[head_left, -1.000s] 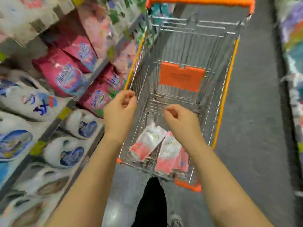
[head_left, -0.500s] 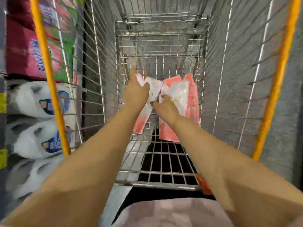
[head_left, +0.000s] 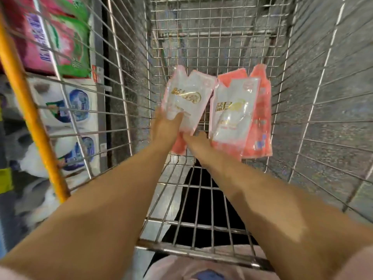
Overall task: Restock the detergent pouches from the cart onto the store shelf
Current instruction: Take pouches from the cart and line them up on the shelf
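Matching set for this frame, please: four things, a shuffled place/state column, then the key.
1. left hand
2. right hand
3. orange rail
4. white packs

A. outside, seen through the left wire wall
B. grips the left pouch
C. runs along the cart's left top edge
D. meets the right pouch at its lower corner

Pairs: 1-B, 2-D, 3-C, 4-A

Both bare forearms stretch forward and down, converging until the wrists almost meet. The left hand (head_left: 166, 127) grips the lower part of the left pouch (head_left: 186, 93), with its thumb laid across the front. The right hand (head_left: 198, 142) sits just beside it, fingers hidden beneath the right pouch (head_left: 232, 116), so it may be holding that one, though the view does not settle it.
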Action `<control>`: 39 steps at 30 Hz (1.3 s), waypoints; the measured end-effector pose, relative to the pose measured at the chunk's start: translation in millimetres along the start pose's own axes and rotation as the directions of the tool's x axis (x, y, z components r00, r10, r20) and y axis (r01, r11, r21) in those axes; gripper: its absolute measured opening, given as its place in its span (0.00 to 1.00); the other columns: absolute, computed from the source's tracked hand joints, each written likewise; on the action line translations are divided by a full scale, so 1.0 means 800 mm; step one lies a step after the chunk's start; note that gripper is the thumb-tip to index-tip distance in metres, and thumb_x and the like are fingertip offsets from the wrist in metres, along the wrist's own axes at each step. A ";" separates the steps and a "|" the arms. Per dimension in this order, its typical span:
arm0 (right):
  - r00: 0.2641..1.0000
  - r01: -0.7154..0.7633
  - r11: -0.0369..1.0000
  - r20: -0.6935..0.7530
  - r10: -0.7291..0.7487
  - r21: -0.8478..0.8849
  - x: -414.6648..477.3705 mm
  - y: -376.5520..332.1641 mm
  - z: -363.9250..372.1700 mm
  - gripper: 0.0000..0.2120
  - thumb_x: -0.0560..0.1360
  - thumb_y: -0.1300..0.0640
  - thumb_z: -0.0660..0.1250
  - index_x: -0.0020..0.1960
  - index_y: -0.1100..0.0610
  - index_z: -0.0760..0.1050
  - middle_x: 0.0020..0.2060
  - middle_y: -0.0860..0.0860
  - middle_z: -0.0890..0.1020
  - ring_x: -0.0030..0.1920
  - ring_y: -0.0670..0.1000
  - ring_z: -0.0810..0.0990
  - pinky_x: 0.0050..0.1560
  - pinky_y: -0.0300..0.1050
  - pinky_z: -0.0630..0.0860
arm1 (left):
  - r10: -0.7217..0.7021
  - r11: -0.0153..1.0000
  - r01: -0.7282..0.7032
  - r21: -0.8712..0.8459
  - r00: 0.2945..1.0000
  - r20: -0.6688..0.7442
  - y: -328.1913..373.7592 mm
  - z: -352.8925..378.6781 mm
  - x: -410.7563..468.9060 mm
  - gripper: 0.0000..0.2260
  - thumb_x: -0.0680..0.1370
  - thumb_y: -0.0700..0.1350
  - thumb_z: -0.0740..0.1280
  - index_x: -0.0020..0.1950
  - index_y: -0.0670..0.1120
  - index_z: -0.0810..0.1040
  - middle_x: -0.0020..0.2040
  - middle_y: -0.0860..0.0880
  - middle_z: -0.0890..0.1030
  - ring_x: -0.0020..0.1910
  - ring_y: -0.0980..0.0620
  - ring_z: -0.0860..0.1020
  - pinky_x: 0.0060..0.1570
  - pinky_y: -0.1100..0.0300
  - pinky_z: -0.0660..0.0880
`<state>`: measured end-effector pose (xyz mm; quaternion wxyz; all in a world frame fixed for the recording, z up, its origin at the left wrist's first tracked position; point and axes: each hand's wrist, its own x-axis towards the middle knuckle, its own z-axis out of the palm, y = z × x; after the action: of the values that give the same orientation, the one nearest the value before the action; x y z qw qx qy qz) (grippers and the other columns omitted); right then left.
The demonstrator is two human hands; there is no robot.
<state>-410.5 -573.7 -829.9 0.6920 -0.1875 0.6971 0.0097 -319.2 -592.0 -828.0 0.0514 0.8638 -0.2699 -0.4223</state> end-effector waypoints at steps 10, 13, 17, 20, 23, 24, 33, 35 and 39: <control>0.998 0.008 0.970 0.057 -0.022 0.244 -0.008 -0.007 -0.013 0.26 0.70 0.50 0.73 0.64 0.60 0.72 0.56 0.55 0.81 0.55 0.55 0.81 0.58 0.45 0.77 | -0.202 0.888 0.304 -0.346 0.932 0.301 0.005 -0.006 -0.007 0.22 0.69 0.49 0.74 0.57 0.39 0.75 0.52 0.41 0.82 0.47 0.41 0.82 0.49 0.47 0.79; 0.995 0.065 0.954 0.059 -0.086 0.292 -0.032 -0.018 -0.029 0.11 0.73 0.56 0.71 0.53 0.56 0.74 0.40 0.51 0.82 0.38 0.49 0.80 0.36 0.32 0.78 | -0.191 0.866 0.317 -0.388 0.925 0.330 0.024 -0.014 -0.025 0.17 0.71 0.44 0.73 0.54 0.38 0.75 0.48 0.41 0.82 0.45 0.40 0.82 0.46 0.45 0.80; 0.978 0.202 0.953 -0.087 -0.187 0.226 -0.071 -0.045 -0.046 0.18 0.72 0.52 0.72 0.59 0.58 0.75 0.41 0.49 0.81 0.40 0.49 0.80 0.41 0.39 0.78 | -0.049 0.891 0.148 -0.429 0.971 0.234 0.059 -0.030 -0.056 0.10 0.75 0.43 0.67 0.51 0.37 0.77 0.42 0.43 0.81 0.38 0.46 0.80 0.42 0.54 0.79; 0.950 0.295 0.948 -0.139 -0.278 0.122 -0.106 -0.062 -0.062 0.23 0.70 0.47 0.72 0.60 0.56 0.71 0.45 0.47 0.77 0.51 0.53 0.79 0.54 0.44 0.76 | 0.031 0.912 0.014 -0.411 0.994 0.103 0.080 -0.050 -0.094 0.18 0.71 0.52 0.67 0.53 0.39 0.78 0.47 0.42 0.80 0.46 0.44 0.80 0.52 0.49 0.78; 0.899 0.419 0.906 -0.167 -0.405 0.061 -0.157 -0.077 -0.076 0.33 0.65 0.40 0.73 0.63 0.55 0.68 0.54 0.47 0.78 0.53 0.52 0.79 0.58 0.49 0.77 | 0.106 0.874 -0.093 -0.476 0.994 -0.001 0.102 -0.077 -0.137 0.12 0.72 0.54 0.67 0.46 0.45 0.77 0.44 0.44 0.81 0.44 0.44 0.80 0.48 0.51 0.78; 0.879 0.457 0.889 -0.171 -0.446 0.029 -0.177 -0.082 -0.079 0.34 0.64 0.39 0.73 0.63 0.55 0.68 0.54 0.47 0.79 0.53 0.53 0.79 0.56 0.51 0.78 | 0.133 0.860 -0.131 -0.493 0.991 -0.032 0.109 -0.087 -0.153 0.12 0.72 0.54 0.66 0.47 0.45 0.78 0.44 0.44 0.81 0.43 0.45 0.80 0.46 0.53 0.78; 0.496 0.865 0.500 -0.083 -0.864 -0.029 -0.409 -0.097 -0.112 0.25 0.65 0.44 0.75 0.58 0.47 0.71 0.47 0.45 0.80 0.48 0.50 0.81 0.50 0.46 0.78 | 0.391 0.524 -0.602 -0.603 0.799 -0.458 0.150 -0.203 -0.367 0.16 0.74 0.49 0.67 0.60 0.49 0.75 0.55 0.48 0.81 0.51 0.51 0.79 0.54 0.57 0.74; 0.362 0.931 0.362 -0.008 -0.932 0.048 -0.466 -0.091 -0.114 0.25 0.65 0.49 0.76 0.58 0.48 0.70 0.48 0.45 0.80 0.49 0.49 0.81 0.50 0.46 0.79 | 0.450 0.399 -0.686 -0.608 0.724 -0.523 0.143 -0.230 -0.422 0.19 0.70 0.50 0.66 0.60 0.49 0.74 0.55 0.49 0.81 0.53 0.51 0.80 0.56 0.53 0.75; 0.169 0.945 0.215 0.197 -0.966 0.247 -0.569 -0.080 -0.114 0.19 0.72 0.64 0.69 0.60 0.52 0.69 0.52 0.50 0.81 0.51 0.50 0.81 0.51 0.44 0.79 | 0.520 0.240 -0.773 -0.587 0.613 -0.595 0.115 -0.287 -0.520 0.13 0.75 0.48 0.65 0.58 0.57 0.71 0.55 0.55 0.80 0.54 0.54 0.79 0.57 0.53 0.75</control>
<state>-493.6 -545.5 -369.5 0.6499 -0.5544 0.3072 -0.4194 -391.5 -490.2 -360.1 0.6457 0.5924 -0.3706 -0.3079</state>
